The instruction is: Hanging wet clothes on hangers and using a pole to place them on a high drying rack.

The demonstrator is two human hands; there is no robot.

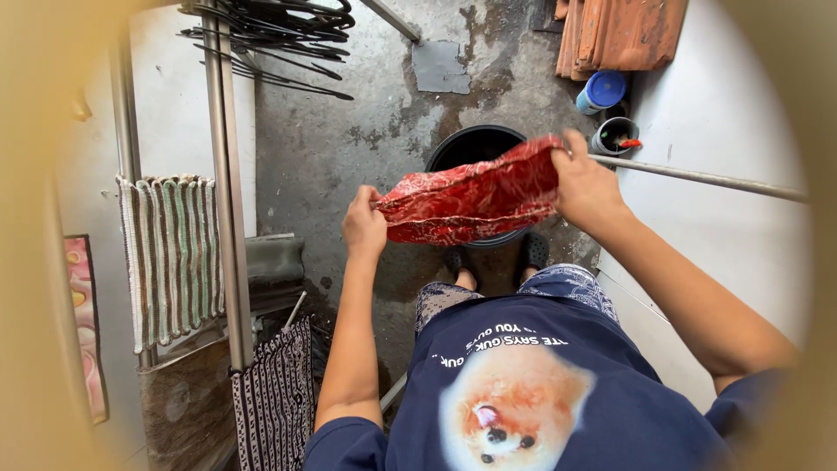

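One red patterned cloth (471, 199), stretched between both hands above a black bucket (471, 144). Long axis runs left to right, rising slightly toward the right end. Left hand (364, 225) pinches the lower left corner, fingers closed on the fabric; right hand (586, 181) grips the upper right edge, likewise closed. Hands held well apart, cloth sagging a little between them. One bucket on wet concrete floor (366, 105). Two small containers near the right wall: one blue-lidded jar (602, 91), one dark cup (615, 135). One striped towel (171, 257) hangs on the rack (222, 174) at left; hangers (279, 35) above, too tangled to count.
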